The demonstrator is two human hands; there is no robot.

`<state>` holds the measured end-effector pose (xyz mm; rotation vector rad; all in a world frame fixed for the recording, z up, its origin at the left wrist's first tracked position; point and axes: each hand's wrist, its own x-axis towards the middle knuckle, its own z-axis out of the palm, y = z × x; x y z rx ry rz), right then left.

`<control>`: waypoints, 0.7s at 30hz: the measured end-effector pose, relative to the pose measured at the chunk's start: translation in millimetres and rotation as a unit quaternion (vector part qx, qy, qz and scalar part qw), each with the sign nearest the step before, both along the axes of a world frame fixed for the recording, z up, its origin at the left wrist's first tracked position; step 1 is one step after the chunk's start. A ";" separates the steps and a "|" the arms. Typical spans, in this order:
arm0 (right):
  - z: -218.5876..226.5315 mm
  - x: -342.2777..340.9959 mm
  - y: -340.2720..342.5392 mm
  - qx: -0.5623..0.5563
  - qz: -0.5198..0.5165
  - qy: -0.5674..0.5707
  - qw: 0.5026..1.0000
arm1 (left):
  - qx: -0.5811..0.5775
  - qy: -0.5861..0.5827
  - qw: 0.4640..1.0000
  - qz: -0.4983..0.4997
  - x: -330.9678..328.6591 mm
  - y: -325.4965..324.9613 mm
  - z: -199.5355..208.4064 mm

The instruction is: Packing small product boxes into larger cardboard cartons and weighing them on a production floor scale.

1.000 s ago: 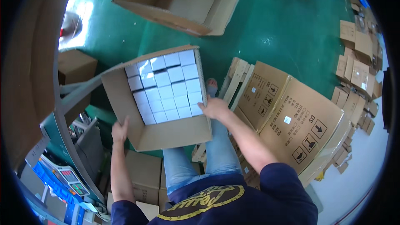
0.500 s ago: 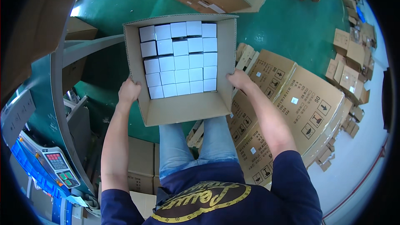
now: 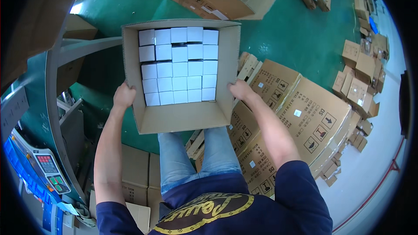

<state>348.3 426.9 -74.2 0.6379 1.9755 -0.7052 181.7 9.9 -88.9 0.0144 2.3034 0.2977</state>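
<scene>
Box (image 3: 185, 117) faces up in front of your legs (image 3: 220, 154), white packs (image 3: 180, 69) inside; your left hand (image 3: 125, 95) and right hand (image 3: 240, 90) curl tight on opposite sides, probably to keep it level.

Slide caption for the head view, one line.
Left hand and right hand grip opposite sides of an open cardboard box holding rows of small white boxes.

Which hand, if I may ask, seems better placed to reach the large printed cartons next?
Probably the right hand: it holds the open box on the side nearer the printed cartons; the left hand holds the opposite side.
</scene>
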 end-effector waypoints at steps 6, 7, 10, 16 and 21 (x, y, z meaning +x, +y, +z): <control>20.4 -13.5 -25.9 0.035 -0.057 0.001 0.998 | -0.031 -0.009 0.999 0.017 -1.2 -5.2 -3.5; 20.0 -12.5 -22.8 0.039 -0.068 0.005 0.997 | -0.027 -0.005 1.000 0.006 -4.2 -6.6 -3.5; 21.7 -19.8 -8.7 0.033 -0.018 -0.026 0.999 | 0.003 -0.077 0.996 -0.035 -13.6 6.2 5.5; -0.2 1.0 5.3 -0.056 -0.011 0.025 0.998 | 0.081 -0.111 0.989 0.054 -4.9 2.2 15.8; -1.3 13.8 21.5 -0.087 -0.015 0.045 0.995 | 0.133 -0.096 0.982 0.094 11.5 -6.0 21.4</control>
